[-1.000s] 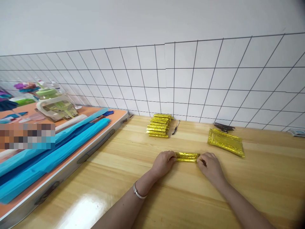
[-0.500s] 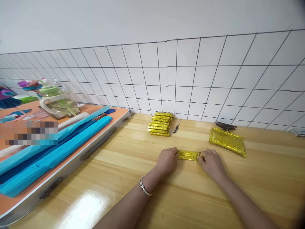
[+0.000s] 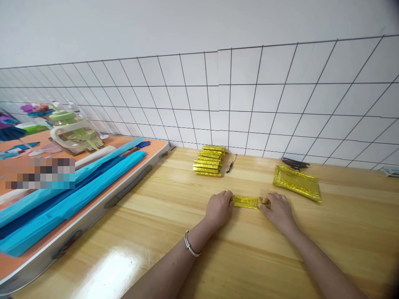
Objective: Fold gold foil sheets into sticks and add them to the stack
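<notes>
A narrow strip of folded gold foil [image 3: 246, 202] lies across the wooden tabletop in front of me. Its left end is pinched by my left hand [image 3: 220, 207], fingers curled and a silver bangle on the wrist. At the right end, my right hand [image 3: 277, 209] grips the strip between thumb and bent fingers. Beyond my left hand, several similar gold foil strips [image 3: 209, 161] are piled against the wall, a pen [image 3: 231, 163] beside them. A flat stack of gold foil sheets [image 3: 297, 183] lies farther right.
A black clip [image 3: 296, 164] sits behind the gold sheets. On the left stands a raised orange-topped case [image 3: 162, 149], with rolls of blue paper [image 3: 102, 195], a plastic container [image 3: 81, 135] and flower-like crafts. A gridded white wall [image 3: 243, 97] closes off the back.
Both hands stay on the strip's ends. The fingers of my right hand have shifted slightly at its end, and the view has tilted a little.
</notes>
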Demonstrator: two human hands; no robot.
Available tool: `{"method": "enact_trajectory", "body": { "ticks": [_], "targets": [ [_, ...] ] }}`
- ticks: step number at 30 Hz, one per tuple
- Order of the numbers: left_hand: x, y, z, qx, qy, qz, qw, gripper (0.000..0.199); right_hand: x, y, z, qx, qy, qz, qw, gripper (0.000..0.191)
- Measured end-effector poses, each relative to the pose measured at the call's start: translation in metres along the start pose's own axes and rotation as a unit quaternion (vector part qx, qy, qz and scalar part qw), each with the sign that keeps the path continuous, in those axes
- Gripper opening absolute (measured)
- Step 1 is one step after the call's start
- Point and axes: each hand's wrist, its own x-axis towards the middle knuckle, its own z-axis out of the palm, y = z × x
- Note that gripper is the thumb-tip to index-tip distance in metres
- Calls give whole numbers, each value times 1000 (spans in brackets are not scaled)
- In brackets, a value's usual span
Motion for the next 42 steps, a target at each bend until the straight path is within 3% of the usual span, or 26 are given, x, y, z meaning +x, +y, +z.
{"method": "enact_trajectory", "body": {
  "ticks": [4,7,9,14,18,21,23,25,30,36,42],
  "targets": [
    [-4,5,-5,8,15,84,996,14,2,11,10,35,-7,0,999,20],
    [-5,8,-10,33,-4,193,981,12,2,14,14,46,-5,1,999,18],
    [-6,9,-12,53,-23,226,972,14,3,14,15,49,-3,1,999,16],
    [-19,19,-12,105,-32,214,971,11,1,10,9,46,7,-9,999,8],
    [-29,31,-14,123,-4,214,969,19,-14,-11,-4,21,39,-25,999,9],
    [-28,35,-15,123,-4,220,968,20,-26,-34,-11,-59,55,-123,989,22],
    [-25,35,-13,117,-11,229,966,22,-31,-45,-11,-100,34,-196,975,30],
    [-23,33,-9,108,-19,244,964,26,-32,-51,-9,-111,6,-227,968,36],
    [-30,22,-3,89,-19,306,948,39,-36,-40,-6,-72,-47,-228,970,46],
    [-46,9,-9,42,-17,254,966,51,-54,-25,-11,-37,-68,-215,974,50],
    [-57,15,-7,64,-13,199,978,48,-63,-20,-8,-57,-39,-182,981,49]
  ]
}}
